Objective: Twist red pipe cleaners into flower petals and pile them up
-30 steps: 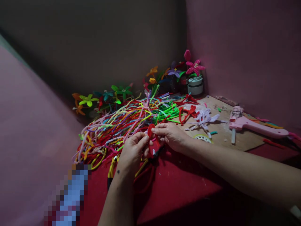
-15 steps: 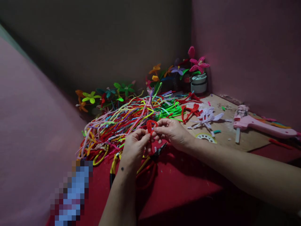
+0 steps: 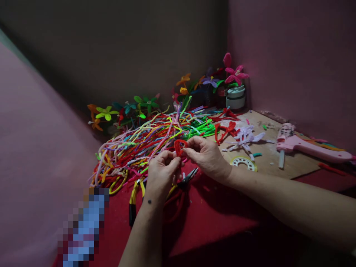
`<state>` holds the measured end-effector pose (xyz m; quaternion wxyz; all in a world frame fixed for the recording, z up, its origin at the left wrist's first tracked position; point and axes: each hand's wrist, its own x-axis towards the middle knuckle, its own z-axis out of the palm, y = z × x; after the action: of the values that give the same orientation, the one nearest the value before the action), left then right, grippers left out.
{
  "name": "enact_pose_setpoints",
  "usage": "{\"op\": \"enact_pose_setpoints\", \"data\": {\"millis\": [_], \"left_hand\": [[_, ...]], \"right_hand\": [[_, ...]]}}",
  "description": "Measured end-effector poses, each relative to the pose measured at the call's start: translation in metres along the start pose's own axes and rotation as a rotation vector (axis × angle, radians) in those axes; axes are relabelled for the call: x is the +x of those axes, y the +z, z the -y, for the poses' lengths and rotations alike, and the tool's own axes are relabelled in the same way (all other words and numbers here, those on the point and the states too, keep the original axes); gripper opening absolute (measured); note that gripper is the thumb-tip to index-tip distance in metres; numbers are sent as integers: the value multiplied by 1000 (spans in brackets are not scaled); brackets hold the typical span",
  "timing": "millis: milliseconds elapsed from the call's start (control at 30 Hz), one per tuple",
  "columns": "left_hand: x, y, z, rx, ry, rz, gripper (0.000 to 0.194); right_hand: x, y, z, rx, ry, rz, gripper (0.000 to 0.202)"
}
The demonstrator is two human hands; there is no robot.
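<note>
A small red fuzzy loop (image 3: 178, 142), bent from pipe cleaner, is between my two hands near the middle of the view. My left hand (image 3: 164, 168) pinches its lower end. From the right, my right hand (image 3: 204, 155) has thumb and index finger closed on the loop's right side. Pliers with yellow and black handles (image 3: 132, 204) lie below, partly hidden by my left hand and wrist. A large heap of coloured pipe cleaners (image 3: 144, 142) spreads just behind the hands.
Pipe-cleaner flowers (image 3: 236, 75) stand along the back. On a brown board (image 3: 267, 163) are white and red bent pieces, a tape roll (image 3: 244, 163) and a pink glue gun (image 3: 314, 148). A grey-white container (image 3: 235, 98) stands behind. Red cloth (image 3: 211, 215) covers the table.
Both hands have shifted slightly. The red loop has turned and moved a little right and up. More of the pliers' jaws and the tape roll shows.
</note>
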<state>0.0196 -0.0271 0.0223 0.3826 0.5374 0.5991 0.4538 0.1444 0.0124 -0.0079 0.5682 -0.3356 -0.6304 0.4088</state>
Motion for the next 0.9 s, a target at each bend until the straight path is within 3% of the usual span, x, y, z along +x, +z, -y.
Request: {"op": "enact_pose_setpoints", "data": {"millis": [333,567,900], "left_hand": [[-1,4,0,-32,-41,0,12],[-2,4,2,-46,-59,15,13],[-2,4,4,-87,-56,78,15]], "right_hand": [[-6,1,2,-226,-190,-59,8],[-4,1,3,-97,-96,11,8],[-1,3,-6,45,-45,-51,9]]}}
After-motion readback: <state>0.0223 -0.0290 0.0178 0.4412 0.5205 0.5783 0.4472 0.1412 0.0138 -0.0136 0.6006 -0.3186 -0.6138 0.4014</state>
